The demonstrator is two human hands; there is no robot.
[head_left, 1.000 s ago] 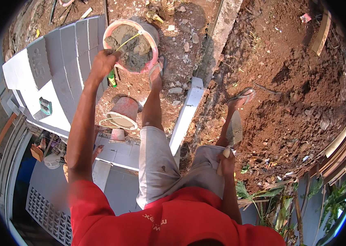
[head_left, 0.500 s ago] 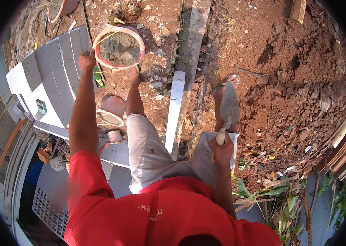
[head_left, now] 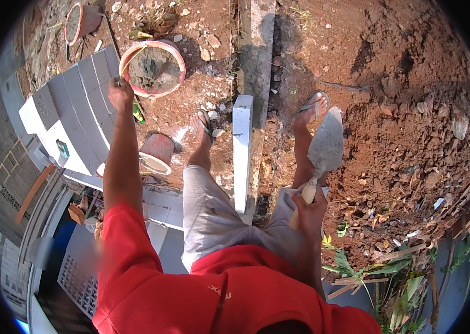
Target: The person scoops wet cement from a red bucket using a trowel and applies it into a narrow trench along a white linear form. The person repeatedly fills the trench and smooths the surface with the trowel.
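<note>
My left hand is closed on the thin yellow handle of an orange-rimmed bucket, right beside its rim. Grey wet mortar lies inside the bucket. In front of my right thigh, my right hand grips the pale wooden handle of a pointed trowel. Its broad blade points forward and carries a grey, mortar-stained surface. Between my feet a narrow white block wall runs forward along a concrete strip.
Grey blocks are stacked at the left. A tipped bucket lies near my left foot, and another bucket stands at far left. Loose reddish soil spreads on the right. Leaves and wood scraps lie at lower right.
My left foot has stepped away from the bucket, toward the white wall. The bucket and my left hand appear slightly farther left. The trowel has shifted a little right and its blade has tilted rightward.
</note>
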